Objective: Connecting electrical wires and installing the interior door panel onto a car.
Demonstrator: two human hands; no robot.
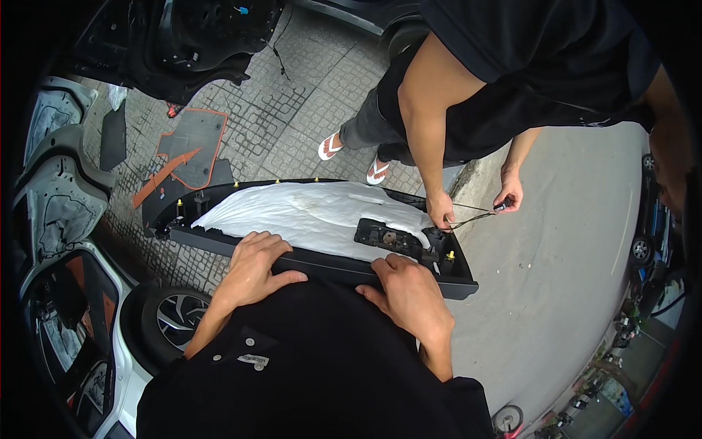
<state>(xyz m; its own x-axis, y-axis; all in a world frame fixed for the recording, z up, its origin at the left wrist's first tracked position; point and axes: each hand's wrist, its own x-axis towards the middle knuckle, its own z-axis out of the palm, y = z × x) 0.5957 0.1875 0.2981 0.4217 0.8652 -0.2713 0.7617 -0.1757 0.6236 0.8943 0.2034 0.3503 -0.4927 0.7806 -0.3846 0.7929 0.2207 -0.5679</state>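
Head view: left fingers (268,244), right fingers (391,265) clamped on black panel (333,268) (co-worker's hand (440,208) close), wheel (178,320) nearby

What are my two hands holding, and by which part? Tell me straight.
Your left hand and right hand both hold the black trim panel by its near long edge, with the fingers laid over it.

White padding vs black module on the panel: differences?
The white padding is pale; the black module is dark. The padding covers most of the panel; the module fills a small patch toward the right end. The padding looks soft and creased, the module rigid. Both lie on the panel's upward-facing side.
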